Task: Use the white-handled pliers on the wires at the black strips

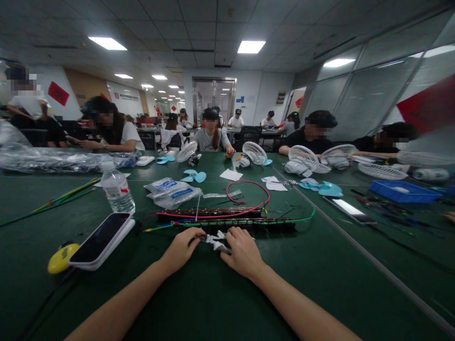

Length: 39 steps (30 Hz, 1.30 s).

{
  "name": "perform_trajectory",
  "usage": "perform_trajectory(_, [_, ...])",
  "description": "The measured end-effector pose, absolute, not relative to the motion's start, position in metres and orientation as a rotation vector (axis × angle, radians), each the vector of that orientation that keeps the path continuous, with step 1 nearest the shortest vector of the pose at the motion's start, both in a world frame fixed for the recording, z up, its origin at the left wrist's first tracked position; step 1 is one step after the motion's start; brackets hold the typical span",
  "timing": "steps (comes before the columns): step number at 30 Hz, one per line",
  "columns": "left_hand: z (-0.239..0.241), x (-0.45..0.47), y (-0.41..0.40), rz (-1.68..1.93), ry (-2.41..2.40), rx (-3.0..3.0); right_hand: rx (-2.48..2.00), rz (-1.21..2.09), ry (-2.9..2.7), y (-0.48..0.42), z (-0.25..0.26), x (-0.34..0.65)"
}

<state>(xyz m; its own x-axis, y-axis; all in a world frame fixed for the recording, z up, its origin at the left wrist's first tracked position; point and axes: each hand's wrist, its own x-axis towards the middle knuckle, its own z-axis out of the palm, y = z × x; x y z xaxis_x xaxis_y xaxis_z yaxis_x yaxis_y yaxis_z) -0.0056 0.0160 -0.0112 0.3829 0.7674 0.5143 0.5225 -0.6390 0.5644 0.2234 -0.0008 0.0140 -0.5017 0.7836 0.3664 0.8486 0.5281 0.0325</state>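
Just in front of the wire assembly, both hands are at a small crumpled white and grey piece (pixel 215 240); its kind is too small to make out. My left hand (pixel 183 246) pinches its left end between thumb and fingertips. Fingers of my right hand (pixel 242 248) are closed on its right side, hiding part of it. Beyond them lie two long dark strips (pixel 227 222) with copper-coloured bars. A red wire (pixel 268 192) loops above the strips, and a green wire (pixel 313 213) curves off their right end.
At left stand a water bottle (pixel 119 189), a phone (pixel 101 239) and a yellow round object (pixel 63 258). Plastic bags (pixel 172 193) lie behind the strips. Farther back are fan parts (pixel 254 154), blue blades (pixel 195 176) and a blue tray (pixel 405 192). Several people sit around.
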Motion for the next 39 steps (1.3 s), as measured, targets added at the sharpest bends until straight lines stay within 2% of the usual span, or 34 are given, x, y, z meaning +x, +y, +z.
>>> perform_trajectory(39, [-0.002,-0.003,0.013,1.066,1.053,2.406,-1.562,-0.194,-2.49,-0.008,0.022,0.22])
